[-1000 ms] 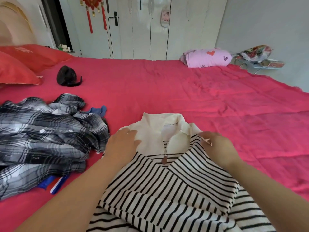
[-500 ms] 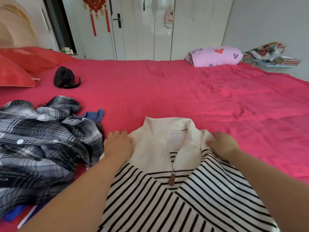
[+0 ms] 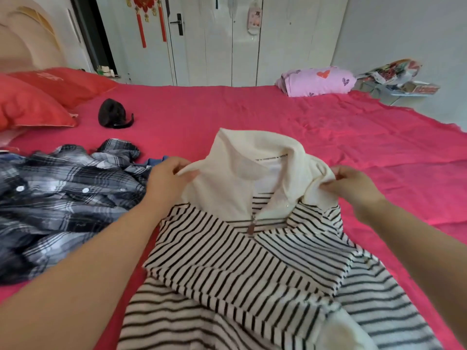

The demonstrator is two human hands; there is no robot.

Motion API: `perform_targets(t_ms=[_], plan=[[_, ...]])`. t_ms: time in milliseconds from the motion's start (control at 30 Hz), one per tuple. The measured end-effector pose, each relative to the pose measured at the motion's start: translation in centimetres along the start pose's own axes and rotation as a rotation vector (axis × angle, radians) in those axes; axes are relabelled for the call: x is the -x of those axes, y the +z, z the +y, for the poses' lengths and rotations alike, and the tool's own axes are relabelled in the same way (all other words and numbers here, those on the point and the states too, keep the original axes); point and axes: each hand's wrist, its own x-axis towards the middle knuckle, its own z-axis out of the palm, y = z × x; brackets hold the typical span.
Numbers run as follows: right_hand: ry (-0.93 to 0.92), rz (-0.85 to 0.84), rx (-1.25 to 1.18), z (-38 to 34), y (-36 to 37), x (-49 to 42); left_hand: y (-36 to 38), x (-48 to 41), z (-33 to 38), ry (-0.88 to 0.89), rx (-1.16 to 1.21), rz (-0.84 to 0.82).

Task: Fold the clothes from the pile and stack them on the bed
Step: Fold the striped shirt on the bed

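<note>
Across the head view a pink bed (image 3: 252, 114) is stretching back to white wardrobe doors (image 3: 214, 46). On it is lying a striped top (image 3: 240, 261). The left hand (image 3: 164, 178) and right hand (image 3: 353, 183) are each pinching 1 cream shoulder (collar raised between them), beside a plaid shirt (image 3: 63, 198).

A home bedroom. A wide bed (image 3: 252, 114) under a pink-red sheet fills the view, with red pillows (image 3: 32, 107) against a padded headboard (image 3: 27, 39). White wardrobe doors (image 3: 252, 46) line the far wall beside a door with a black handle (image 3: 179, 24) and red tasselled ornaments (image 3: 144, 11). A folded pink blanket (image 3: 318, 80) lies at the bed's far edge.
</note>
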Motion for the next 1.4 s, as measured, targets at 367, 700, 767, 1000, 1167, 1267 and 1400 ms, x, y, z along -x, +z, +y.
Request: perform_targets(t_ms=[367,700,767,1000,1167,1267,1400], plan=[[-0.241,-0.178,0.789,6.2,-6.2,18.2,-7.8,18.5,-1.6,0.271,-0.359,-0.538],[-0.448,-0.259,0.792,4.4,-2.6,22.3,-5.5,23.5,2.0,0.385,-0.609,-0.749],[-0.396,-0.406,0.858,4.9,-2.1,23.4,-4.4,24.4,1.9,0.381,-0.700,-0.842],[-0.414,-0.413,0.889,8.1,-2.2,24.7,-3.2,25.8,0.7,0.365,-0.684,-0.836],[-0.432,-0.283,0.839,6.7,-1.9,24.3,-3.2,25.4,2.6,0.382,-0.548,-0.731],[-0.374,-0.343,0.783,4.9,-3.8,23.9,-3.7,25.5,3.9,0.398,-0.403,-0.639],[-0.159,-0.655,0.907,3.6,-5.8,23.5,-4.1,25.9,4.0,0.207,-0.391,-0.823]])
